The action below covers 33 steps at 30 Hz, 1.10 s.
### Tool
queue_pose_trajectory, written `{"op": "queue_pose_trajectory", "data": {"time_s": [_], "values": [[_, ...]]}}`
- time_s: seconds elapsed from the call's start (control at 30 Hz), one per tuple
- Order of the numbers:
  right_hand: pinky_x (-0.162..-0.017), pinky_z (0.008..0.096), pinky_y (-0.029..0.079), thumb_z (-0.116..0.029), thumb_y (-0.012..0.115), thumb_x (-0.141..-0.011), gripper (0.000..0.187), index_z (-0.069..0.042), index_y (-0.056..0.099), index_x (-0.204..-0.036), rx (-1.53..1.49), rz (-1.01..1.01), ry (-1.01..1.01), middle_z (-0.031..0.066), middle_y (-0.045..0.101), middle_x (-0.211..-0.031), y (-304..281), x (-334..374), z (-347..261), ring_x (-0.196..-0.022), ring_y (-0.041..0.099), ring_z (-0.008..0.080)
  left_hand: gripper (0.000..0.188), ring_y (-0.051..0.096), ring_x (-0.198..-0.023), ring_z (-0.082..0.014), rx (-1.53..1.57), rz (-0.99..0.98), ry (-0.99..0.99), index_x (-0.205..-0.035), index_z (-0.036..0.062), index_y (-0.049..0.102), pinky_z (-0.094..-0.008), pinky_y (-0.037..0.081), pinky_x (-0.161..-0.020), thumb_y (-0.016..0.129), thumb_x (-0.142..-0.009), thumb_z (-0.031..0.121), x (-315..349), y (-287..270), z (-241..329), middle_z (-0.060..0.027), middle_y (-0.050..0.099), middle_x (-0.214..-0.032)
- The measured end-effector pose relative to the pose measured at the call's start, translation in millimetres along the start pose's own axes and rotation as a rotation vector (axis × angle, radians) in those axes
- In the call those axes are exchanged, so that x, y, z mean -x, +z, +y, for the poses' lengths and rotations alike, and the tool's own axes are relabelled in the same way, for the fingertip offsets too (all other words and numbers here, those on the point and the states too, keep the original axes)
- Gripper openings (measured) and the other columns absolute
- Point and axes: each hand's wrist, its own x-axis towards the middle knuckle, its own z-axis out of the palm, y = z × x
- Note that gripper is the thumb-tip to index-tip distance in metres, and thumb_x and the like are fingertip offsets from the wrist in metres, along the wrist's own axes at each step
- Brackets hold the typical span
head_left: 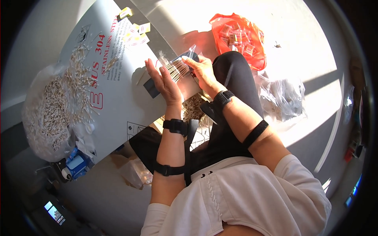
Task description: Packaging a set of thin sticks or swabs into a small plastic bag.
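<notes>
A row of cotton swabs (177,70) with thin wooden sticks lies between my two hands, above the table's near right edge. My right hand (205,74) pinches a clear plastic packet (191,51) at the far end of the swabs, thumb on top. The packet's outline is partly hidden by my fingers. My left hand (165,83) has its fingers stretched out and its palm beside the other ends of the sticks. Below both hands is a dark grey flat piece (151,89); its middle is covered.
Loose swabs (80,84) spread over the grey printed tabletop (118,106), next to a plastic bag full of swabs (55,112). Small yellow-white boxes (138,34) lie at the far edge. An orange-red bag (258,59) of small packs and a clear bag (281,98) stand on the floor.
</notes>
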Motion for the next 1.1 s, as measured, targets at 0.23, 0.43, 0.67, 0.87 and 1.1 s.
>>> {"op": "queue_pose_trajectory", "data": {"time_s": [0.23, 0.43, 0.67, 0.87, 1.1], "values": [[-0.058, 0.0215, 0.045, -0.005, 0.073, -0.083, 0.005, -0.001, 0.069, -0.082, 0.016, -0.037, -0.121, 0.0007, 0.067, -0.074, 3.1, -9.7, 9.2, -0.065, 0.058, 0.0064, 0.067, 0.014, -0.146, -0.0336, -0.101, -0.138, 0.016, -0.149, 0.0002, 0.019, -0.0442, 0.017, -0.117, 0.036, -0.101, 0.044, -3.3, -2.3, 0.4, -0.0226, 0.013, -0.157], [-0.058, 0.0222, 0.046, -0.006, 0.071, -0.085, 0.007, -0.001, 0.069, -0.083, 0.000, -0.055, -0.180, 0.0002, 0.067, -0.075, 5.1, -10.0, 12.8, -0.064, 0.057, 0.0062, 0.066, 0.015, -0.146, -0.0349, -0.127, -0.181, 0.075, -0.150, 0.0008, 0.018, -0.0459, 0.019, -0.116, 0.039, -0.101, 0.040, -4.3, -9.3, -2.0, -0.0232, 0.015, -0.156], [-0.057, 0.0216, 0.044, -0.009, 0.075, -0.082, 0.009, -0.004, 0.069, -0.086, -0.116, -0.017, 0.053, 0.0011, 0.068, -0.079, -3.5, 2.2, 1.2, -0.065, 0.058, 0.0064, 0.077, 0.012, -0.146, -0.0344, -1.126, -0.455, 0.287, -0.150, -0.0010, 0.018, -0.0514, 0.013, -0.117, 0.056, -0.091, 0.032, 23.5, -20.3, 4.3, -0.0221, 0.014, -0.156], [-0.065, 0.0244, 0.051, 0.001, 0.073, -0.079, 0.010, 0.000, 0.068, -0.089, -0.047, -0.041, -0.080, 0.0051, 0.070, -0.080, -4.6, 1.7, 5.5, -0.070, 0.063, 0.0100, 0.093, 0.011, -0.147, -0.0324, -1.182, -0.567, 0.234, -0.150, 0.0002, 0.012, -0.0520, 0.010, -0.117, 0.068, -0.080, 0.023, 16.7, -18.1, 19.7, -0.0196, 0.014, -0.157], [-0.064, 0.0239, 0.050, 0.002, 0.070, -0.081, 0.006, 0.001, 0.069, -0.087, 0.037, -0.042, -0.089, 0.0053, 0.070, -0.079, -2.8, 9.3, 6.3, -0.070, 0.062, 0.0078, 0.097, 0.010, -0.147, -0.0333, -1.177, -0.548, 0.170, -0.151, 0.0009, 0.011, -0.0512, 0.009, -0.118, 0.071, -0.077, 0.018, 18.1, -15.3, 20.0, -0.0203, 0.014, -0.157]]}}
